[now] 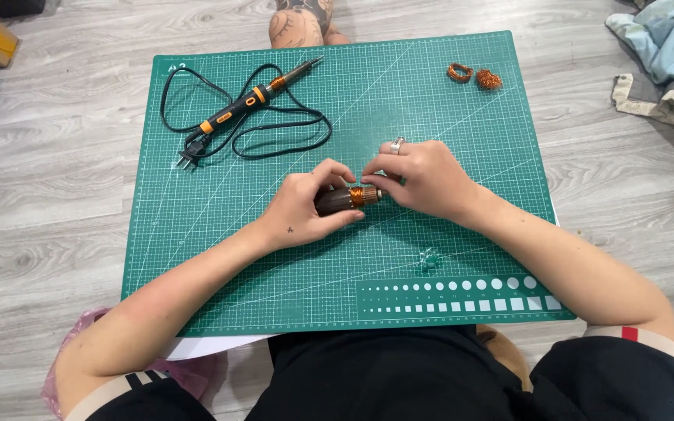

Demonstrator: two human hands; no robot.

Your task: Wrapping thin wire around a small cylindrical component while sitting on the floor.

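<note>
The dark motor rotor [342, 199] with copper windings lies gripped by the left hand [306, 210], right hand [423, 178] pinching its end.

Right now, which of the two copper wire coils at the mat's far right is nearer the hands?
The right-hand copper wire coil, a compact bundle; the left one is an open ring.

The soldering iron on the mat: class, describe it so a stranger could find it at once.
Start at the green cutting mat on the grey floor. In its far left corner lies the soldering iron: black and orange, metal tip, looped black cord, unlike the small copper coils opposite.
</note>
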